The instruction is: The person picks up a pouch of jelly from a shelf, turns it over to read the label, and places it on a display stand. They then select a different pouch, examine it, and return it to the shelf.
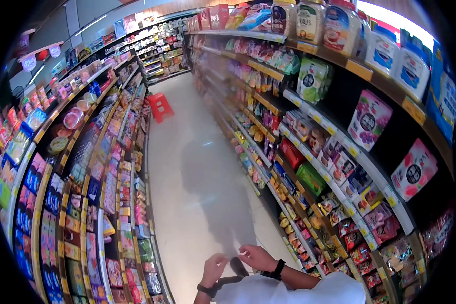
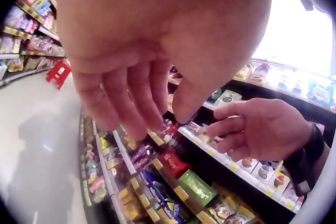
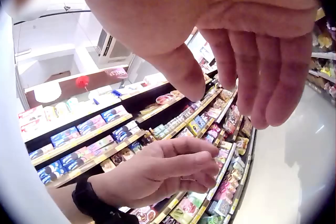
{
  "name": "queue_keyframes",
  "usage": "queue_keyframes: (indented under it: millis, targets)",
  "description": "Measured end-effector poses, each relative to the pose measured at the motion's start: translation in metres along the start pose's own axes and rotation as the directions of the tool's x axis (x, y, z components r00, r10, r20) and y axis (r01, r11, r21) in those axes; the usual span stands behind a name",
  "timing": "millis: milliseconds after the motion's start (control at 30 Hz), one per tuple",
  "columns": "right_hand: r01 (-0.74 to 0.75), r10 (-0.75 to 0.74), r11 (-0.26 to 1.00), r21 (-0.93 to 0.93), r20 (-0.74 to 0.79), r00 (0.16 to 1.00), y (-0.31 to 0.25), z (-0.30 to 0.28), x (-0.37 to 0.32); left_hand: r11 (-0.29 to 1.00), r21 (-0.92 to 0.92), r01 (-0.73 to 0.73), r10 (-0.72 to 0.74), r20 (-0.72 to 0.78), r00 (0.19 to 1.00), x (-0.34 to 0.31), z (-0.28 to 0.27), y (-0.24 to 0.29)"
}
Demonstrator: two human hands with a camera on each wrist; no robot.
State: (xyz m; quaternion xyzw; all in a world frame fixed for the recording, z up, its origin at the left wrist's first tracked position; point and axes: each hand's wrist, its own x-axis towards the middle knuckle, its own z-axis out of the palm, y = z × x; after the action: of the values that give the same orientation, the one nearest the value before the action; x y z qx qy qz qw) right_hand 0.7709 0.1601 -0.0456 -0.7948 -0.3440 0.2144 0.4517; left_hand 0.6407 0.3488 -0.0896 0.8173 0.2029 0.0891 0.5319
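Both hands hang in front of the body at the bottom of the head view, with nothing held. My left hand (image 1: 215, 268) has loosely bent fingers, which the left wrist view shows hanging relaxed. Facing it from a short distance is my right hand (image 1: 258, 257), its fingers spread a little and loosely curved in the right wrist view. A dark band (image 1: 277, 269) circles the right wrist, and another (image 1: 205, 290) is on the left. Below the hands, a white garment (image 1: 289, 291) covers the person's front. Neither hand touches the shelves.
Packed snack shelves line the aisle on the left (image 1: 86, 177) and right (image 1: 309, 167). A red stool (image 1: 160, 107) stands on the pale floor (image 1: 172, 167) by the left shelves. Large jars (image 1: 339, 29) top the right shelf, and pouches (image 1: 369, 120) hang below. More shelves (image 1: 162, 45) close the far end.
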Motion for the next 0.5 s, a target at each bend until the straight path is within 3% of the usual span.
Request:
queue_keyframes:
  millis: [33,200,333,500]
  targets:
    - [0.035,-0.035,0.999,-0.019,-0.033,0.999,-0.001,-0.002,0.019,1.0,-0.004,-0.019,0.019,0.011,1.0,0.024,-0.01,0.007]
    - [-0.072,0.084,0.994,0.077,-0.168,0.982,-0.02,-0.031,0.104,0.991,0.057,-0.124,0.12,0.061,0.991,0.117,-0.039,-0.015]
    - [-0.101,0.082,0.993,-0.062,-0.252,0.964,-0.003,-0.047,0.163,0.99,0.093,-0.102,0.094,0.085,0.992,0.172,-0.06,-0.017]
    - [-0.166,0.187,0.982,0.09,-0.337,0.923,0.002,-0.08,0.24,0.993,0.11,-0.052,0.042,0.089,0.995,0.241,-0.074,-0.022]
